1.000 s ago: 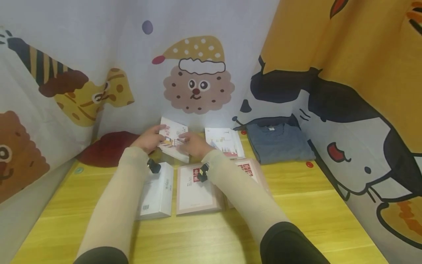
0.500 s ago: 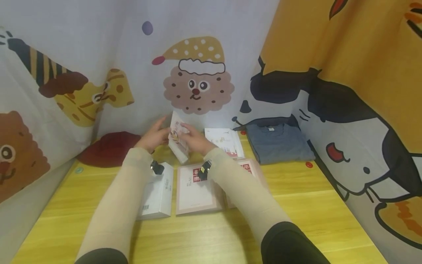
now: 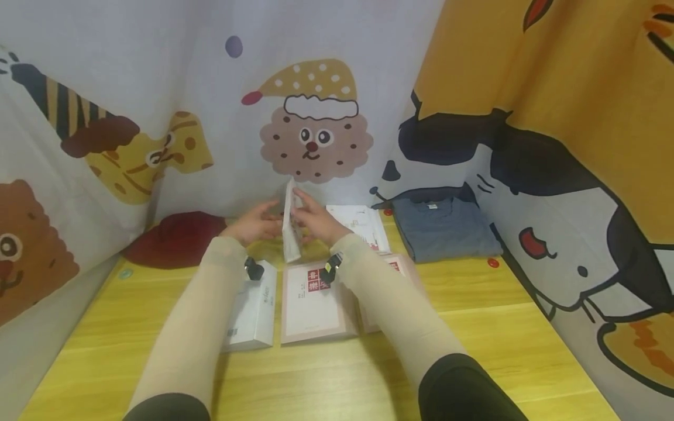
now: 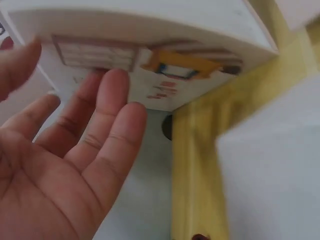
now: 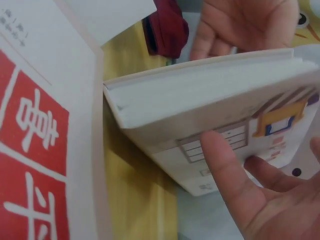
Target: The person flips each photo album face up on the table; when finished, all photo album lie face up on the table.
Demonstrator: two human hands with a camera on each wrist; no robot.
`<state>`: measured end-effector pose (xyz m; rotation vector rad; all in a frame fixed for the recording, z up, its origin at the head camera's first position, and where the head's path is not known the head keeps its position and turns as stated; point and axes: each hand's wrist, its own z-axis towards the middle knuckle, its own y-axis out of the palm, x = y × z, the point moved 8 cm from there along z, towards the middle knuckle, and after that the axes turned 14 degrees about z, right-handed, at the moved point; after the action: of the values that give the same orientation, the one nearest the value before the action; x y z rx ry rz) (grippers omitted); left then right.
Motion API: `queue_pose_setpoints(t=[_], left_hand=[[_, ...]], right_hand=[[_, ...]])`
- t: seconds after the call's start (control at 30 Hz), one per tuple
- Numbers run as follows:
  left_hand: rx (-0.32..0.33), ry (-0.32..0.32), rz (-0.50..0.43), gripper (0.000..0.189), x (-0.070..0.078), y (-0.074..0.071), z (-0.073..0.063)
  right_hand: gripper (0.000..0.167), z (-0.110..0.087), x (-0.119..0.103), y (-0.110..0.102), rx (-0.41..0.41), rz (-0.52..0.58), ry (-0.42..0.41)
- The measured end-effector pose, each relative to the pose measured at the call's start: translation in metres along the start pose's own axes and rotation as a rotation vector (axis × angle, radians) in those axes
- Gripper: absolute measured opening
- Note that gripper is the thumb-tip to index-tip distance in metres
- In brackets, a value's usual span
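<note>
In the head view a white book (image 3: 291,225) with a printed cover stands on edge at the back of the table, between the two hands. My left hand (image 3: 258,223) is on its left side; the left wrist view shows loosely extended fingers (image 4: 115,110) at the printed cover. From the other side my right hand (image 3: 318,221) touches it; in the right wrist view the thumb (image 5: 225,167) lies against the cover, over a drawn window. Neither hand wraps round the book (image 5: 200,105). Its page edges show in the right wrist view.
Nearer the person lie a white box-like item (image 3: 260,310) and two pink-edged books, one at the middle (image 3: 316,313), one partly under the right forearm (image 3: 402,275). Behind are a dark red hat (image 3: 179,237), another white book (image 3: 363,219) and a folded grey-blue shirt (image 3: 447,228).
The book has turned from facing the person to nearly edge-on and shifted right. The left hand followed it rightward with looser fingers; the right hand moved slightly up along its side.
</note>
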<state>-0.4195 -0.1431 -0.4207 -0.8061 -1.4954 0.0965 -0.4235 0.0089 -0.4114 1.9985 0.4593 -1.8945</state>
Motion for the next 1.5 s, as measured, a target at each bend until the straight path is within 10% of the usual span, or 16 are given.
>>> queue_pose_setpoints(t=[0.57, 0.77, 1.5], left_hand=[[-0.255, -0.173, -0.055, 0.08, -0.01, 0.028, -0.015], [-0.216, -0.219, 0.057, 0.075, -0.018, 0.021, -0.015], [-0.207, -0.252, -0.159, 0.065, -0.054, 0.003, -0.018]], right_hand=[[0.074, 0.0, 0.005, -0.006, -0.026, -0.169, 0.026], [0.073, 0.001, 0.011, -0.011, 0.013, -0.211, 0.057], [0.077, -0.009, 0.039, -0.015, 0.053, -0.305, 0.225]])
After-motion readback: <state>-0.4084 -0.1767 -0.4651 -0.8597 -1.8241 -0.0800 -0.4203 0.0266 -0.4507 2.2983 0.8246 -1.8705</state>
